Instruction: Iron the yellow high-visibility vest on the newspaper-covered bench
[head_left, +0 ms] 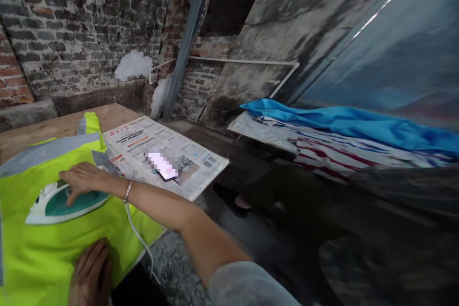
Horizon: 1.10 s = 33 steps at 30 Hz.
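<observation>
Newspaper (161, 153): red masthead and print, too blurred to read. Right hand (81, 179) wraps the handle of white-and-teal iron (60, 203), soleplate flat on neon-yellow vest (53, 244) with grey reflective bands, on wooden table (53, 126). Left hand (89, 275) lies flat, fingers together, pressing vest's near edge. White cord (138, 236) hangs off the table.

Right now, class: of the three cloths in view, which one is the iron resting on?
The fluorescent yellow vest with grey bands, on the wooden table. The blue cloth and the striped cloth lie apart at right, untouched.
</observation>
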Tool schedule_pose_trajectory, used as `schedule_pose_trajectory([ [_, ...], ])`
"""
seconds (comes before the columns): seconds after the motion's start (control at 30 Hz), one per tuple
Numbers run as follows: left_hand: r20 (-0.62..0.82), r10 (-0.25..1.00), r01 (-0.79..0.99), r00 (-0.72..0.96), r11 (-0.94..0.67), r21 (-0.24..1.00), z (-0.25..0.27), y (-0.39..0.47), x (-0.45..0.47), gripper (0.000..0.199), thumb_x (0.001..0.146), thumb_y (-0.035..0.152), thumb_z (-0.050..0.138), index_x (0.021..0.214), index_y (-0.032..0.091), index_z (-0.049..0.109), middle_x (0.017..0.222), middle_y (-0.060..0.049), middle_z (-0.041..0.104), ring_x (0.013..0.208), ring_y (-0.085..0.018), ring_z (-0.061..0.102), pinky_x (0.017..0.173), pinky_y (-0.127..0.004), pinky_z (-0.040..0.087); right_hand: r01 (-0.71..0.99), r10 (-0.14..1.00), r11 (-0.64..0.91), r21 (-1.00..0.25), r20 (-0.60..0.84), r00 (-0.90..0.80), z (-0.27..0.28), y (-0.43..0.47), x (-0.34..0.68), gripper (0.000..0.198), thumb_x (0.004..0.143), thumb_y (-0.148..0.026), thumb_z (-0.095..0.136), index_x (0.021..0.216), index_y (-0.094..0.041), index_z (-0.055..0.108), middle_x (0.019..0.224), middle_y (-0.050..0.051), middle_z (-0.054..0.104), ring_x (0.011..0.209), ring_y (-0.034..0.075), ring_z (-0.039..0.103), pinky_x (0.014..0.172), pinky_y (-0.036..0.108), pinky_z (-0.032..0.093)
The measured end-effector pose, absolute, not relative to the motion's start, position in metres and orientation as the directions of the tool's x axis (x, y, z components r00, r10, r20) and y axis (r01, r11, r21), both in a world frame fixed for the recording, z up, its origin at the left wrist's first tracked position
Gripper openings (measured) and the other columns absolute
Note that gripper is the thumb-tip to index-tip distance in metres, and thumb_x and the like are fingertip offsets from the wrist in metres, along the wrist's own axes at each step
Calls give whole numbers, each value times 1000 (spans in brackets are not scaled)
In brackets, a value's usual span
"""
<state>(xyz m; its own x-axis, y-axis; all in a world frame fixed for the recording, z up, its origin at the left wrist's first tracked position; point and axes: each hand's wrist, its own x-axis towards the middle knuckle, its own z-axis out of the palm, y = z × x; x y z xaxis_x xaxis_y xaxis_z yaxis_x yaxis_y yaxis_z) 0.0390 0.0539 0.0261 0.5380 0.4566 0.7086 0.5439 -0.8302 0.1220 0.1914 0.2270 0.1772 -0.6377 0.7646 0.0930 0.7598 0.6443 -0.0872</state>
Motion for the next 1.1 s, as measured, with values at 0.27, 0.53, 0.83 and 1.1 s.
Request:
schedule_pose_trajectory([
  [0.27, 729, 476, 555, 492, -817, 159, 26, 53, 41, 24, 103, 30, 49, 111, 19, 69, 114, -8, 75, 102, -22, 74, 83, -34, 64, 934, 930, 336, -124, 198, -309, 193, 283, 160, 46, 85, -50, 82, 108, -15, 61, 111, 9, 69, 100, 23, 63, 76, 29, 47],
  [0.53, 707, 491, 536, 508, -823, 187, 32, 55, 39, 24, 102, 29, 50, 110, 21, 72, 115, -8, 75, 102, -23, 74, 83, -35, 64, 876, 878, 474, -92, 133, -461, 189, 267, 169, 58, 71, -58, 89, 101, -16, 64, 105, 8, 70, 96, 24, 64, 72, 27, 46],
  [0.83, 734, 462, 556, 498, -820, 139, 33, 52, 42, 23, 104, 28, 46, 109, 20, 67, 113, -7, 75, 101, -22, 74, 82, -36, 63, 711, 715, 699, -78, 78, -694, 174, 183, 194, 60, 79, -65, 79, 115, -20, 62, 102, 6, 73, 98, 26, 69, 68, 30, 47],
  [1.1, 713, 464, 548, 526, -826, 133, 37, 49, 42, 23, 105, 30, 46, 112, 20, 66, 116, -7, 74, 103, -21, 73, 84, -34, 62, 799, 804, 595, -92, 98, -587, 184, 246, 188, 59, 76, -63, 83, 110, -19, 63, 108, 8, 72, 100, 27, 66, 73, 30, 47],
])
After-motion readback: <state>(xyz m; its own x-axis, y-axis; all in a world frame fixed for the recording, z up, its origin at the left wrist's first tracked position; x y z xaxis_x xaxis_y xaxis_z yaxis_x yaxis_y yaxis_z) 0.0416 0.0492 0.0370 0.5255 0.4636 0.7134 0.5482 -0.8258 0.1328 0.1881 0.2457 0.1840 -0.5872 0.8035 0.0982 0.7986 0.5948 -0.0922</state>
